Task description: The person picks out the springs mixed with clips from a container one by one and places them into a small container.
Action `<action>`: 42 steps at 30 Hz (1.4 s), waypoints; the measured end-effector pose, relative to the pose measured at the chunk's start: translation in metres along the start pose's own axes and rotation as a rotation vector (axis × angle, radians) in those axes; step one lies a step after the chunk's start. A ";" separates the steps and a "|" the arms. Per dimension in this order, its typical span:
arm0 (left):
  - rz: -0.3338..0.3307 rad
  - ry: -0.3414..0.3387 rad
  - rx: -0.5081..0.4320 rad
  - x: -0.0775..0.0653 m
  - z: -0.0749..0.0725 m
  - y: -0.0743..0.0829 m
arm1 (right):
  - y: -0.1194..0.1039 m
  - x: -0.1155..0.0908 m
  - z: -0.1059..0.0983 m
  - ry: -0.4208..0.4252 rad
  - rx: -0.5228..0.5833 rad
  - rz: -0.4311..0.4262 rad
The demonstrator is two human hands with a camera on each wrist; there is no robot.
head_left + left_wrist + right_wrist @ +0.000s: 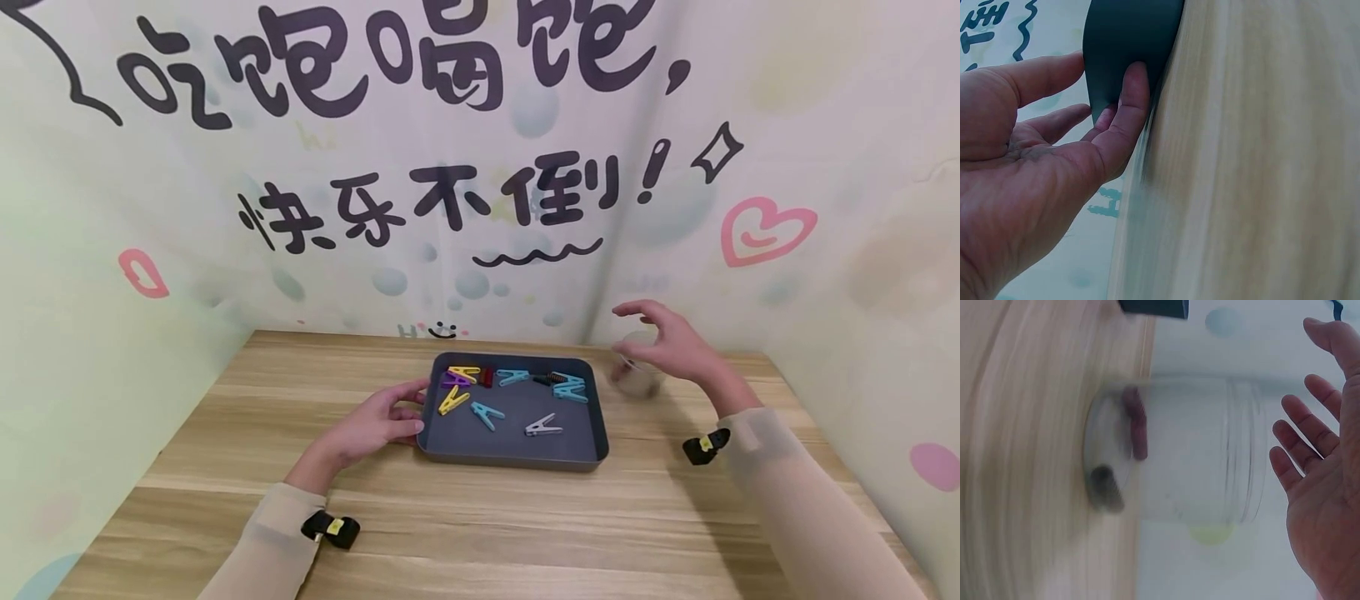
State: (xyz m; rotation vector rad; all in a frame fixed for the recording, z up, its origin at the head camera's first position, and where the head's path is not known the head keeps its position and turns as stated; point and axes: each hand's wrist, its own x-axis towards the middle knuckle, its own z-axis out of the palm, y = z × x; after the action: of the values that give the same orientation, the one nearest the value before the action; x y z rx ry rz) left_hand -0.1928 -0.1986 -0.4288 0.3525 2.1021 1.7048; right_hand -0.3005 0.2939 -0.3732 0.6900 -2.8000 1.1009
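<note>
A dark grey rectangular tray (480, 440) lies on the table with several small clothespins in it. My left hand (375, 423) rests against its left wall, fingers and thumb loosely bent and touching the side. Inside are yellow clothespins (453, 401), a purple one (454, 381), a dark red one (486, 377), several light blue ones (487, 414), a pale grey one (543, 426) and a dark one (548, 379). To the right of the tray stands a clear jar (1191, 450) holding a dark red piece (1137, 424) and a blackish piece (1105, 489). My right hand (677, 343) hovers at the jar's mouth, fingers spread and holding nothing.
The wooden table (465, 533) ends at a printed backdrop (360, 292) with large black characters. Bare wood lies in front of the tray and on both sides. Each sleeve carries a black wrist camera (330, 529).
</note>
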 end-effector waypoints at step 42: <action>-0.009 0.005 0.001 0.000 0.000 0.000 | -0.037 0.039 0.082 -0.214 -0.079 -0.145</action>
State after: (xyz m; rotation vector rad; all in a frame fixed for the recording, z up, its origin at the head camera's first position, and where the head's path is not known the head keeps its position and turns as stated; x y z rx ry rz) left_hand -0.1932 -0.1986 -0.4288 0.3395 2.1046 1.7017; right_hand -0.3107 0.2010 -0.4021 1.0406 -2.8899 0.9374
